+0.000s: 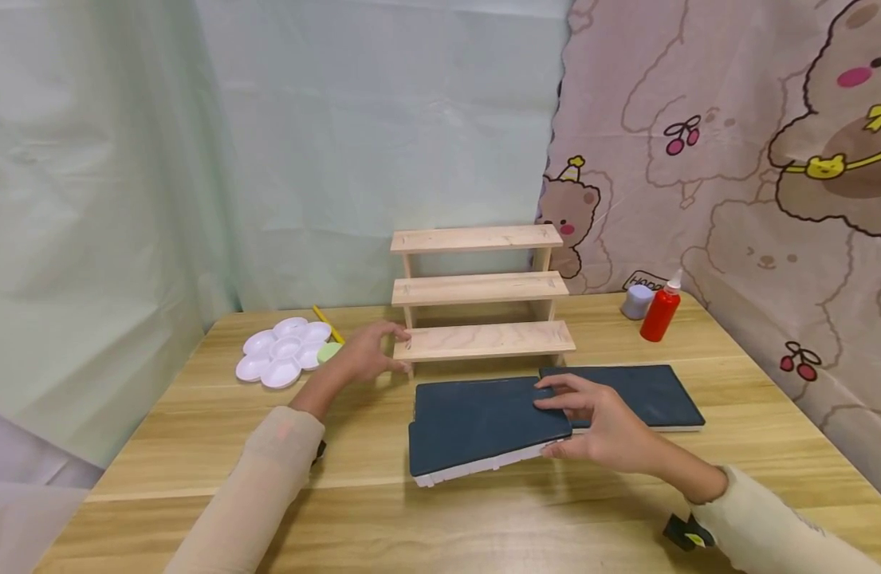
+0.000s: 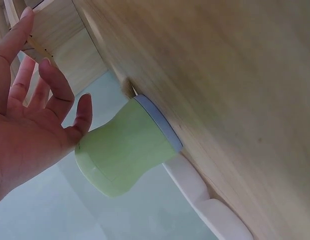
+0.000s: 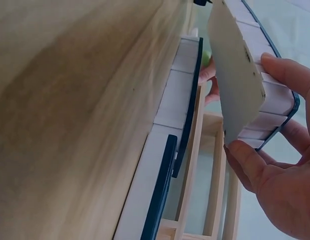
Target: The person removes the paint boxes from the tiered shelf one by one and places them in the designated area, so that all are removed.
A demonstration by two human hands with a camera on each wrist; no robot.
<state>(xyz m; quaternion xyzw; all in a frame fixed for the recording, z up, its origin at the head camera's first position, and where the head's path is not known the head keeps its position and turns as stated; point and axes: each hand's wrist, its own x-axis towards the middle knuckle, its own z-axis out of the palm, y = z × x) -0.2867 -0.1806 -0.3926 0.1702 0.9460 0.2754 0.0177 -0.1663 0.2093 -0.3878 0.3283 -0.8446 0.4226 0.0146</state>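
My right hand [image 1: 605, 418] grips the right end of a flat white case with a dark blue top [image 1: 483, 446], thumb below and fingers above. That case is tilted off the table, its pale underside showing in the right wrist view. Beneath it lies a second such case [image 3: 177, 95], mostly covered in the head view, and a third [image 1: 637, 395] lies to the right. My left hand [image 1: 368, 351] holds the left end of the lowest board of a three-step wooden shelf [image 1: 483, 341], the board between thumb and fingers. A green waisted cup [image 2: 127, 150] stands beside that hand.
A white flower-shaped palette [image 1: 282, 371] lies at the left, with a yellow stick [image 1: 328, 323] behind the green cup. A red squeeze bottle [image 1: 660, 313] and a pale purple cup [image 1: 637, 303] stand at the back right. Curtains hang behind and beside the table.
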